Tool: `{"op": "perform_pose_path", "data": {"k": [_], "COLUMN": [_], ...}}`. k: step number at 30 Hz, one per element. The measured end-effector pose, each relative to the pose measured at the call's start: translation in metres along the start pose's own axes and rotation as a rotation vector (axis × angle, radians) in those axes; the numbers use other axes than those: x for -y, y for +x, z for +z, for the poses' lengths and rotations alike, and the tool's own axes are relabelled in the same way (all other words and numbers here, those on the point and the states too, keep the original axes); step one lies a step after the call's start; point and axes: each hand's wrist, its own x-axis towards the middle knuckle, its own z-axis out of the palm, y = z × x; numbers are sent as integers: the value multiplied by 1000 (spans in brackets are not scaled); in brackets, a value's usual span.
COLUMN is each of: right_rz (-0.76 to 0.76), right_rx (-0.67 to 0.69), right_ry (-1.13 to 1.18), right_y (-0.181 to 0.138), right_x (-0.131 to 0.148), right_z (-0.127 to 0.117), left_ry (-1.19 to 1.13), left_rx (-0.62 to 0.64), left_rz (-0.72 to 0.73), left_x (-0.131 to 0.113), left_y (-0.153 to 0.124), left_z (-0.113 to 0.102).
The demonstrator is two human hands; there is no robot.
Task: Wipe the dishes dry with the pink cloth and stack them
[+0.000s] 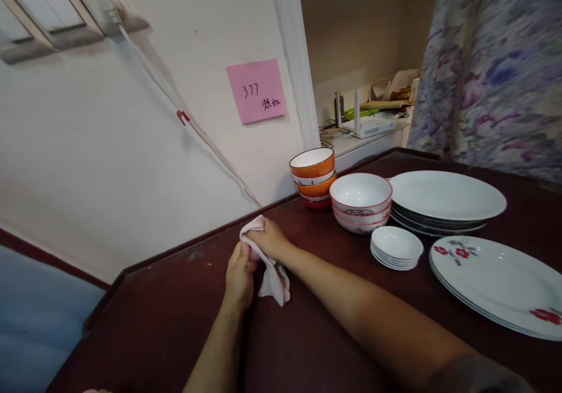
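A pale pink cloth (276,282) is bunched between my two hands above the dark red table, with its loose end hanging down. My left hand (239,276) is closed at the left edge of the cloth, thumb up. My right hand (268,239) reaches across from the right, its fingers wrapped in the upper part of the cloth. Whether anything lies inside the folds is hidden. Nearest to my right hand are a stack of orange and white bowls (314,173) and a stack of white bowls with red rims (360,204).
Small white dishes (397,245) are stacked right of my forearm. Beyond them lie flowered oval plates (500,282) and large white plates (448,194). A wall with a cable (211,141) and a pink note (256,91) borders the table (175,323). A router (371,125) stands in the alcove.
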Motion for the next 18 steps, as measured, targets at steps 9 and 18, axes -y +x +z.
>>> {"op": "perform_pose_path", "data": {"k": [9, 18], "right_rz": [275, -28], "right_rx": [-104, 40], "right_ry": [314, 379], "right_y": [6, -13], "right_x": [-5, -16], "right_z": [-3, 23], "left_ry": [-401, -638], "left_rx": [-88, -101], "left_rz": [-292, -242], "left_x": [-21, -22], "left_y": [0, 9], "left_z": [9, -10]}}
